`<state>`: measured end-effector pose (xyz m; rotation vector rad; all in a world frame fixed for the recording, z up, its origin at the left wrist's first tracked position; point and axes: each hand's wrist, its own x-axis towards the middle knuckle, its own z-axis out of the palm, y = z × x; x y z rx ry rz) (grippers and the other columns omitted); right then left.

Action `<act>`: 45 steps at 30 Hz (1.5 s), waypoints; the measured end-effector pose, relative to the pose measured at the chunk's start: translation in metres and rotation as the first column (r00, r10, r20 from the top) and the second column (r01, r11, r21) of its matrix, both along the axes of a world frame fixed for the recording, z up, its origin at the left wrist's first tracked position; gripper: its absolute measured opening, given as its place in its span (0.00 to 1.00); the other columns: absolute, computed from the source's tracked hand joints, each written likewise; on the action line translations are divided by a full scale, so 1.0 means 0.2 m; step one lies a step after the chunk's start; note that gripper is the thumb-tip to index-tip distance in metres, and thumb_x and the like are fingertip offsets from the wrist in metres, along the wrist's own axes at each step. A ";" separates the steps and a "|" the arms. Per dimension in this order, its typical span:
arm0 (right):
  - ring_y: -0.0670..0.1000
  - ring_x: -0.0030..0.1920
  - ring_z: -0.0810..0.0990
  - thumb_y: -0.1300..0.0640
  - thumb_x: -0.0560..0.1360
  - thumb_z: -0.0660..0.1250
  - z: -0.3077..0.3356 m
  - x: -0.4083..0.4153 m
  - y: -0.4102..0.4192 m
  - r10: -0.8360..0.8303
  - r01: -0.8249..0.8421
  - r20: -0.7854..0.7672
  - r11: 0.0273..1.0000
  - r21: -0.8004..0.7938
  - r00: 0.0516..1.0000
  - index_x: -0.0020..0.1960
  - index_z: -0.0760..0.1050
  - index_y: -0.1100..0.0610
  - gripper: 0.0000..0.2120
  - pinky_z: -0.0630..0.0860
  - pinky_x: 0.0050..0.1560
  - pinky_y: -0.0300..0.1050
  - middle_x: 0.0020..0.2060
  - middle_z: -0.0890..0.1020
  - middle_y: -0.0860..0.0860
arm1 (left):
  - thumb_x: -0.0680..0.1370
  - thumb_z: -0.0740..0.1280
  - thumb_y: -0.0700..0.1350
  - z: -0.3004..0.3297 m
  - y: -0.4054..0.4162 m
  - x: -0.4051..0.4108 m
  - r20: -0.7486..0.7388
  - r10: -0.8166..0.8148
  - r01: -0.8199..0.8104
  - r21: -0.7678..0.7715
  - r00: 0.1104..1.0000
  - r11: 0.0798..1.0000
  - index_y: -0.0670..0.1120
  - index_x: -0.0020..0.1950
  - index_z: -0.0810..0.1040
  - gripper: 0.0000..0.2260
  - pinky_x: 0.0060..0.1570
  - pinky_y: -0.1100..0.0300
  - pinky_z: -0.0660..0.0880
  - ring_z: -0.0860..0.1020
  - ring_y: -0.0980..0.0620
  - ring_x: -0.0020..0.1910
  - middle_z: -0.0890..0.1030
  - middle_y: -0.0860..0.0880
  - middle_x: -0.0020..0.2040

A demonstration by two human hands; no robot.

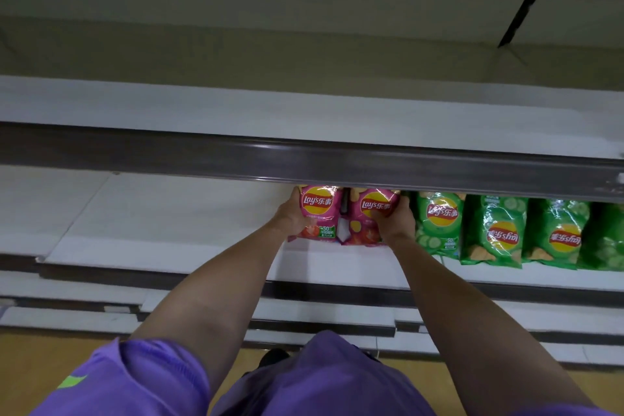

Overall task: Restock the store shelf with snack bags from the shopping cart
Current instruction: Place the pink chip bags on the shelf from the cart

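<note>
Left hand (289, 217) gripping pink bag (319, 213), right hand (395, 219) gripping second pink bag (369, 216); green bags (493, 230) sitting right of right hand on shelf (169, 230).

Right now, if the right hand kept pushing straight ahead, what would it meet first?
The right hand already grips a pink bag; past it only the dark shelf recess shows, so probably the back wall, though depth is unclear.

2 pink bags (319, 213), 4 green bags (439, 223)
</note>
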<state>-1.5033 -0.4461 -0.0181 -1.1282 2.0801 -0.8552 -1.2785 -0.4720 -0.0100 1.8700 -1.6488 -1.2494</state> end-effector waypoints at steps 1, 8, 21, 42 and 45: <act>0.64 0.62 0.77 0.56 0.74 0.74 0.00 0.01 0.00 -0.004 0.004 0.004 1.000 0.009 1.000 0.69 0.65 0.61 0.29 0.72 0.63 0.55 0.63 0.78 0.61 | 0.75 0.76 0.44 0.00 -0.01 0.00 0.018 -0.010 0.010 0.004 1.000 1.000 0.52 0.75 0.60 0.34 0.56 0.45 0.79 0.77 0.43 0.62 0.76 0.45 0.65; 0.65 0.66 0.73 0.50 0.78 0.70 0.02 0.03 0.05 -0.006 0.013 -0.079 0.995 0.099 0.997 0.74 0.60 0.60 0.31 0.71 0.64 0.57 0.67 0.73 0.62 | 0.75 0.76 0.50 0.01 -0.02 0.01 0.023 -0.070 0.069 0.039 0.997 0.997 0.52 0.73 0.58 0.34 0.34 0.58 0.78 0.80 0.45 0.54 0.77 0.47 0.59; 0.61 0.48 0.81 0.56 0.77 0.63 0.05 0.16 0.08 0.336 -0.377 -0.497 0.926 0.019 0.800 0.54 0.74 0.54 0.06 0.78 0.45 0.52 0.51 0.80 0.56 | 0.78 0.72 0.46 -0.02 0.13 0.09 -0.044 0.237 -0.238 -0.017 0.971 0.971 0.46 0.58 0.66 0.17 0.52 0.46 0.82 0.81 0.43 0.51 0.80 0.43 0.55; 0.55 0.40 0.79 0.56 0.77 0.67 -0.09 1.23 0.71 0.982 -0.991 -0.130 0.135 -0.023 0.137 0.45 0.73 0.55 0.04 0.77 0.41 0.49 0.34 0.78 0.48 | 0.77 0.64 0.37 -0.09 1.69 0.73 0.253 0.896 -0.923 -0.036 0.363 0.384 0.39 0.52 0.80 0.07 0.42 0.55 0.75 0.79 0.41 0.46 0.81 0.41 0.46; 0.55 0.40 0.79 0.56 0.77 0.66 -0.09 1.43 0.93 0.993 -0.999 -0.113 -0.033 0.007 -0.033 0.46 0.73 0.55 0.03 0.78 0.43 0.52 0.35 0.78 0.47 | 0.77 0.64 0.38 -0.12 1.98 0.77 0.259 0.941 -0.973 -0.022 0.218 0.232 0.40 0.52 0.81 0.08 0.45 0.57 0.74 0.80 0.41 0.49 0.83 0.41 0.48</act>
